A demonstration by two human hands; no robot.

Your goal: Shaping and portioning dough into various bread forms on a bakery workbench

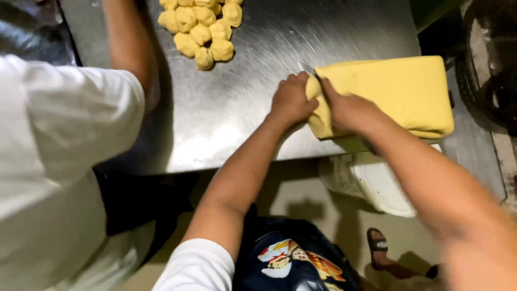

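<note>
Soft yellow dough slab (393, 91) — steel table (242, 108)

No packages, labels, signs, screens.

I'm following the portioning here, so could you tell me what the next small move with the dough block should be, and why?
Probably pull the gripped bit free from the yellow dough block. The left hand and the right hand both pinch its near-left corner, and a pile of small dough pieces already lies on the steel table beside another person's arm.
</note>
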